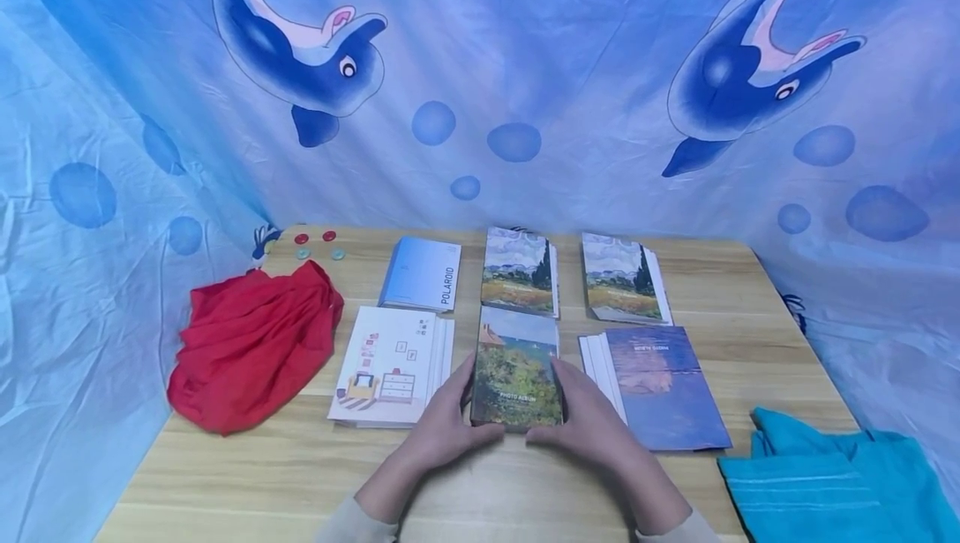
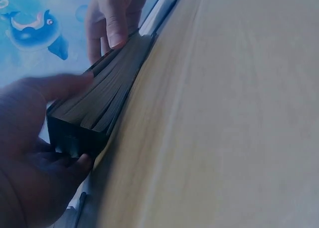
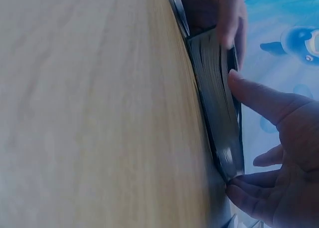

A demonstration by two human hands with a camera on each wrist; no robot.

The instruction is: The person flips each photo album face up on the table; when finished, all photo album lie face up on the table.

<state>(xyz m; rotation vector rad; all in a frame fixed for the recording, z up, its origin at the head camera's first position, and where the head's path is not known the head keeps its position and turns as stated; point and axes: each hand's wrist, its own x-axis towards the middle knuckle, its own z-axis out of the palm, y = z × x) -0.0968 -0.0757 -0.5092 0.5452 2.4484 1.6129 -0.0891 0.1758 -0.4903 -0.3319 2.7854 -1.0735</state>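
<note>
Both hands hold a photo album (image 1: 517, 368) with a painted garden and sea on its cover. My left hand (image 1: 445, 420) grips its left side, the thumb at the near edge. On the opposite side my right hand (image 1: 588, 414) grips it the same way, its thumb also at the near edge. In the left wrist view the album's page edges (image 2: 99, 98) face the camera, with the left fingers around a dark corner. From the right wrist, those page edges (image 3: 212, 83) show between both hands, close over the wooden table (image 3: 99, 113).
Behind lie two albums with a landscape painting (image 1: 517, 272) and a blue Polaroid album (image 1: 422, 272). A white album (image 1: 386, 368) lies left, a purple-blue one (image 1: 667, 385) right. Red cloth (image 1: 255, 343), teal cloth (image 1: 832, 476) and several small buttons (image 1: 302, 252) lie farther out.
</note>
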